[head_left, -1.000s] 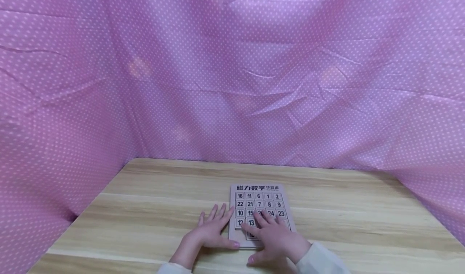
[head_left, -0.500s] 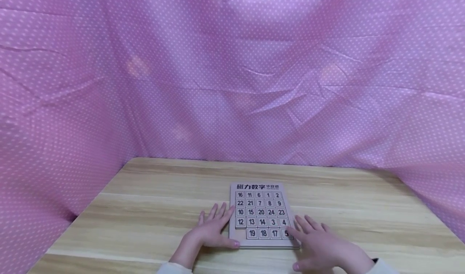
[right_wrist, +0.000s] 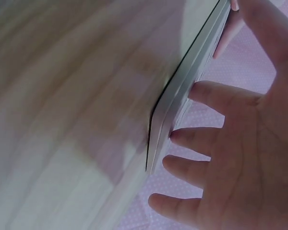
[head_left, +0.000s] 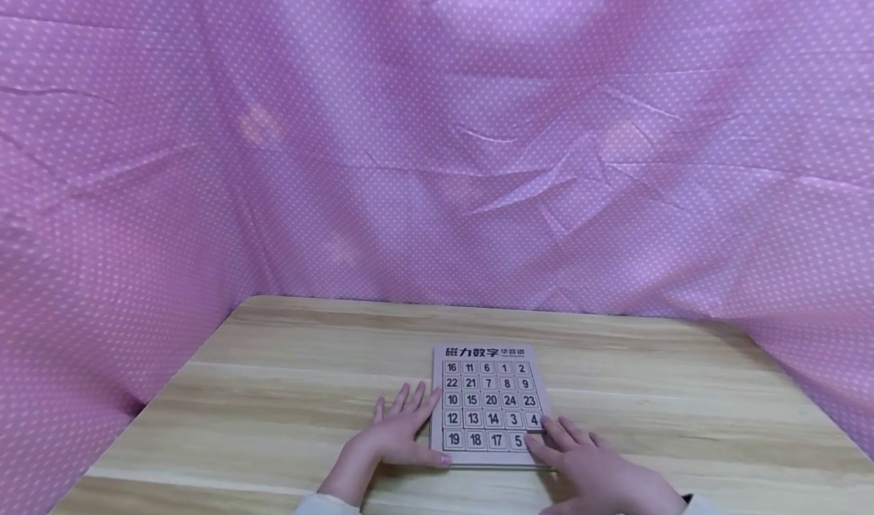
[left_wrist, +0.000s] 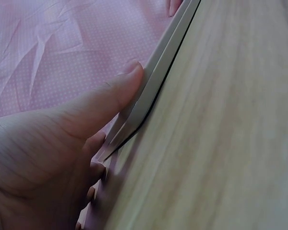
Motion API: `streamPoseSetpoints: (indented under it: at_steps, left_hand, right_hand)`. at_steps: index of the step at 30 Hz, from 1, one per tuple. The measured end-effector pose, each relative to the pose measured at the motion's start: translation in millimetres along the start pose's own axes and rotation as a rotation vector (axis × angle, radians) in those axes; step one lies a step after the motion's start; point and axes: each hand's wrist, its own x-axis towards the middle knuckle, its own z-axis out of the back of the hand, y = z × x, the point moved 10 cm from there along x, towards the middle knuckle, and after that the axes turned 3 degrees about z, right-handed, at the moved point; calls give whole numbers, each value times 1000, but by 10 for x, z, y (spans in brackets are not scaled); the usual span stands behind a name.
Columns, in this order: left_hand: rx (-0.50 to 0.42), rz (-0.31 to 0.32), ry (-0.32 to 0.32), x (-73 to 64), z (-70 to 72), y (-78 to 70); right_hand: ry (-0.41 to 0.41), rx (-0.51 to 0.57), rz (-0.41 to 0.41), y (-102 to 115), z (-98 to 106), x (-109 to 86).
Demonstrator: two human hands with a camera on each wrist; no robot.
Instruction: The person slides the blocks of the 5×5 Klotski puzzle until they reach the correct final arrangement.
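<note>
A light grey number slide puzzle (head_left: 492, 460) lies flat on the wooden table, its numbered tiles in rows under dark lettering. My left hand (head_left: 399, 435) rests along its left side, fingers spread and fairly straight, the thumb on the lower-left corner. In the left wrist view that thumb (left_wrist: 115, 93) lies against the board's edge. Over the lower-right corner is my right hand (head_left: 594, 469), its fingers extended and index fingertip at the tile 5 (head_left: 518, 441). The slot to the right of that tile is mostly hidden by the hand. Palm and spread fingers show in the right wrist view.
The wooden table (head_left: 307, 363) extends around the puzzle on every side. Pink dotted cloth (head_left: 437, 158) hangs behind the table and down both sides.
My right hand went from over the tiles to the right edge, then pushed leftward. The bottom-row tiles 19, 18, 17 and 5 slid one place left, filling the left gap. My left hand stayed put.
</note>
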Motion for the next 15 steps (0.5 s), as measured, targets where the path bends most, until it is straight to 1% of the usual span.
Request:
streamPoseSetpoints:
  at_steps: [7,11,15]
  left_hand:
    - [2,-12,-4,-4,14,33]
    - [0,-19,0,-7,11,19]
    - [-6,-17,2,-6,11,15]
  right_hand:
    - [6,15,-10,53,-3,31]
    - [-15,11,-20,37,53,41]
    - [-57,-3,-40,-45,138,89]
